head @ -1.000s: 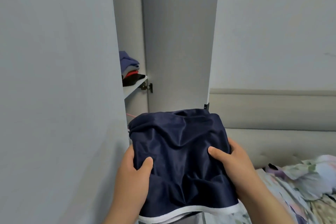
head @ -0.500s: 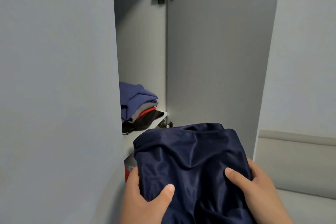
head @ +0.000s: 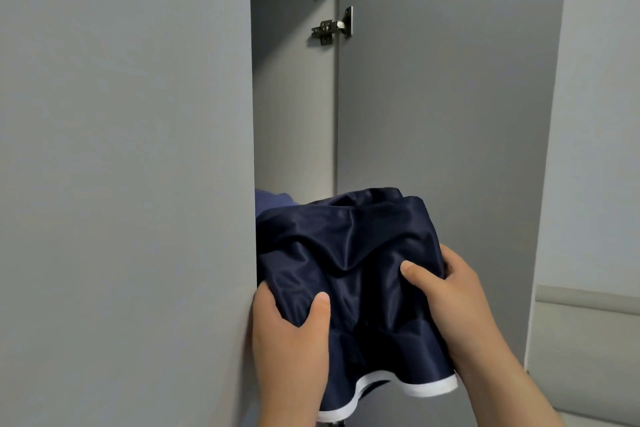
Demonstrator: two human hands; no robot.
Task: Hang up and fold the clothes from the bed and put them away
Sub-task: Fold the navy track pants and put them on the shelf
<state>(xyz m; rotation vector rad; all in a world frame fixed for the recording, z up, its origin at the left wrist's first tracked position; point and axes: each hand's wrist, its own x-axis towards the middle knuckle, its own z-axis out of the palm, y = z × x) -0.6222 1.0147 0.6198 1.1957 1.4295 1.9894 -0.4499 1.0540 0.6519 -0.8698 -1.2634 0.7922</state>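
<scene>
I have stepped closer to the wardrobe (head: 294, 114). A moment ago I held the folded navy shorts (head: 346, 253) below its shelf, and the whole stack of folded clothes (head: 273, 199) showed there. Now I have lifted the shorts and pushed them forward, so their far edge is at the mouth of the wardrobe and covers all but a sliver of blue from the stack. I judge that folding is done for this piece and only the putting away is left. It should slide in on top of the stack or just beside it.

My left hand (head: 291, 340) grips the near left corner of the shorts, hard against the wardrobe's closed left door (head: 121, 149). The thumb presses down on top and the fingers are hidden beneath the cloth. My right hand (head: 446, 291) grips the right side in front of the wardrobe's open door (head: 450, 114), also with its thumb on top and its fingers curled under. Both wrists angle inward towards the wardrobe. The white-trimmed hem hangs loose nearest me, well outside it.
</scene>
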